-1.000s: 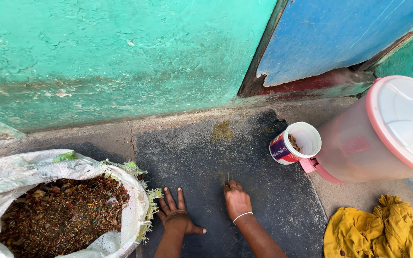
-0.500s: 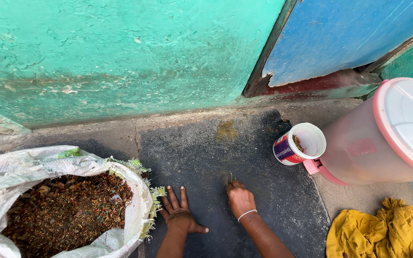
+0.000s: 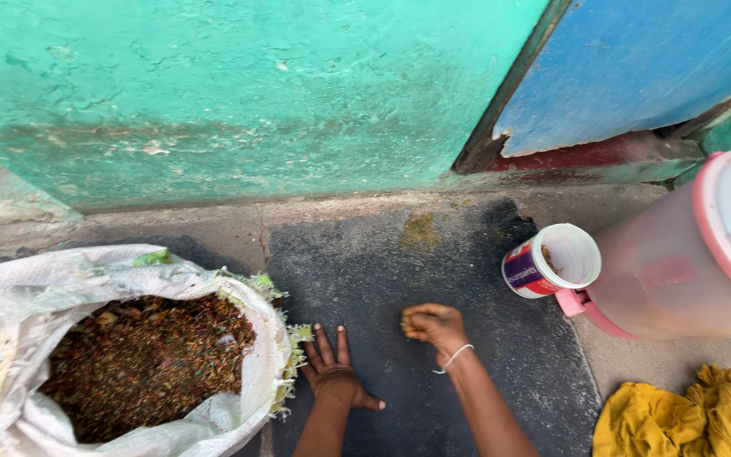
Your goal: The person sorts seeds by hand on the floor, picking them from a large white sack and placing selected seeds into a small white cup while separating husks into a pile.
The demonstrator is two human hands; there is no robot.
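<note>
My left hand [image 3: 337, 376] lies flat on the dark grey floor patch [image 3: 382, 262], fingers spread, just right of a white woven sack [image 3: 10, 296] filled with dry brown crumbled matter [image 3: 141, 360]. My right hand [image 3: 433, 326], with a thin white band at the wrist, is raised a little off the floor, its fingertips bunched together and pointing left. Anything pinched between the fingers is hidden. A small white can with a red and purple label [image 3: 549, 261] lies tilted to the right of that hand, a few brown bits inside.
A large translucent pink container with a white lid [image 3: 687, 254] stands at the right, touching the can. A crumpled yellow cloth [image 3: 678, 419] lies at the bottom right. A green plastered wall [image 3: 239, 93] and a blue door [image 3: 645, 59] close off the far side.
My right hand has lifted from the floor and curled, its fingers now bunched and turned left. My left hand stays flat. The view has shifted, so everything sits slightly further right.
</note>
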